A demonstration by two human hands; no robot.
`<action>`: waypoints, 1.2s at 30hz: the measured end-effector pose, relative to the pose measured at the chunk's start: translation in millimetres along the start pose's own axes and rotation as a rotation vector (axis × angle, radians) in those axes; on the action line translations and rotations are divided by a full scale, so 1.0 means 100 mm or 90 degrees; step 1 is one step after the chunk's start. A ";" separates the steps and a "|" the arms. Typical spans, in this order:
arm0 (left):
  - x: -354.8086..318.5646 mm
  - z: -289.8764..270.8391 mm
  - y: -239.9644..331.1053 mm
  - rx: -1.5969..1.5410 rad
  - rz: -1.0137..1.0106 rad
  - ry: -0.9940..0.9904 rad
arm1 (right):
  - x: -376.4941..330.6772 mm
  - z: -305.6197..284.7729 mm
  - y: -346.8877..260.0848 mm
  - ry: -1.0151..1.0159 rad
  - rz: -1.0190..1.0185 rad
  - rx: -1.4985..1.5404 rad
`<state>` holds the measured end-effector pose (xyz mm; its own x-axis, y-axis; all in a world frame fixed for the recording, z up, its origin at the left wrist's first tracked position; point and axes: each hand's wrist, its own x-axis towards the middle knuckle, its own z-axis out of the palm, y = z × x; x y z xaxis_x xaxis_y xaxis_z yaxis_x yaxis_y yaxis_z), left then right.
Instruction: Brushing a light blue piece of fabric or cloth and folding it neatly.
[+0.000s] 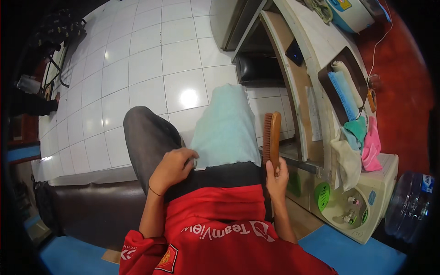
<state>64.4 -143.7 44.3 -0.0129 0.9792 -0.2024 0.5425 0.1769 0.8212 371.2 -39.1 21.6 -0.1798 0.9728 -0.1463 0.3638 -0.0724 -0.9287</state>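
My right hand [277, 177] is closed round the handle of a wooden brush [274, 137]. The brush stands up from my fist, its reddish-brown bristles facing left. Over my right thigh lies a pale turquoise cloth [227, 128], spread fairly flat, with the brush beside its right edge. My left hand [173, 167] rests above my lap at the cloth's lower left corner. Its fingers are curled together, and a small pale bit shows at the fingertips, too small to name.
To the right, a counter [316, 59] carries a brown tray [331, 87] with rolled cloths. Pink, green and cream cloths [370, 144] hang over a water dispenser [360, 201]. A large water bottle [408, 206] lies beside it. White floor tiles [178, 55] stretch ahead; a person's foot [56, 101] is at far left.
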 end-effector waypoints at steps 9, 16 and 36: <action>0.83 0.68 0.45 0.056 0.366 0.129 | 0.75 0.19 0.17 -0.124 -0.228 -0.148; 0.86 0.88 0.23 0.091 0.410 0.090 | 1.57 0.29 0.45 -0.068 -0.163 -0.341; 0.88 1.03 0.16 0.018 0.530 0.072 | 1.62 0.03 -0.28 -0.245 -0.280 -0.549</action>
<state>158.7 -65.2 -15.1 0.3175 0.7935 0.5192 0.4328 -0.6084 0.6652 329.1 119.6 22.8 -0.6795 0.7277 -0.0935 0.6977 0.6014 -0.3894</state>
